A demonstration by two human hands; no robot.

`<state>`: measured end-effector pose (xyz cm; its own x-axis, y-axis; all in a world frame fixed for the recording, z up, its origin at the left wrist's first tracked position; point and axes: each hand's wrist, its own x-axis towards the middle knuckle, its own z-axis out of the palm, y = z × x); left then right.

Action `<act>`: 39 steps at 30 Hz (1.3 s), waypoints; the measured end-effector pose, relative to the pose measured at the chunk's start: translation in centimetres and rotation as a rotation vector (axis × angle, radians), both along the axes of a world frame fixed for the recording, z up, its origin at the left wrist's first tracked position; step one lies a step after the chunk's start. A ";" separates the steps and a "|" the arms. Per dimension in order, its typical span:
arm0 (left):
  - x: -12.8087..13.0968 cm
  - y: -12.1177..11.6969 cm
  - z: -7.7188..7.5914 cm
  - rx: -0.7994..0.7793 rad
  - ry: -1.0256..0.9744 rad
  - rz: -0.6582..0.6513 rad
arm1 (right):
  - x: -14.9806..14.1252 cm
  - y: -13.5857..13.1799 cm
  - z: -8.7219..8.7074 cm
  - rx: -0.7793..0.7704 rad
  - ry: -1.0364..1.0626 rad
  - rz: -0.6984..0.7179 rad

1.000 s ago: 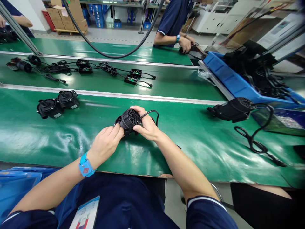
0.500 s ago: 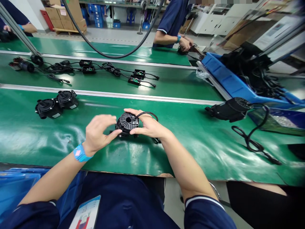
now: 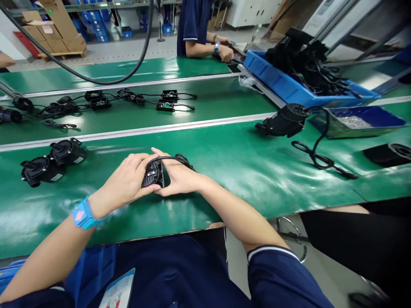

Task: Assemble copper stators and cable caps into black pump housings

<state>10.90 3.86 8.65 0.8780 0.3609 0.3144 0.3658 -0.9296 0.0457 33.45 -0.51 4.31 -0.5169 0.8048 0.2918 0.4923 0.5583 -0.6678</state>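
A round black pump (image 3: 152, 174) with a ridged face sits on the green bench between my hands, much of it hidden by my fingers. My left hand (image 3: 126, 179) is wrapped around its left side, with the thumb along the near edge. From the other side, my right hand (image 3: 180, 175) grips it with thumb and fingers curved around the right edge. The pump's black cable (image 3: 171, 158) loops over my right fingers and lies coiled behind that hand. A blue wristband (image 3: 84, 212) is on my left wrist.
Two black pumps (image 3: 53, 160) stand at left. A larger black pump (image 3: 284, 119) with a trailing cable lies at right, near a bin (image 3: 366, 122) of small metal parts. Beyond are a blue crate (image 3: 272, 75) of black parts, wired circuit boxes (image 3: 165, 105) and a co-worker (image 3: 197, 38).
The pump has turned in my hands, its ridged face now tilted leftward. My left hand has closed around it, and its cable has swung across the top. The camera view has shifted rightward.
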 end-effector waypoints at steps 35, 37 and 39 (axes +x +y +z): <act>-0.1 -2.9 -3.4 0.217 -0.308 0.149 | -3.5 -2.4 -3.9 -0.506 0.849 -0.170; 0.1 -3.5 -2.9 0.162 -0.263 0.236 | -3.8 -2.2 -3.9 -0.486 0.859 -0.179; 0.3 -3.9 -2.7 0.132 -0.219 0.276 | -4.0 -2.1 -4.1 -0.462 0.853 -0.186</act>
<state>11.21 -0.05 5.99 0.6604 0.5182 0.5435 0.5981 -0.8006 0.0367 29.43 -2.62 0.24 -0.1329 0.9805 0.1446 -0.2023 0.1160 -0.9724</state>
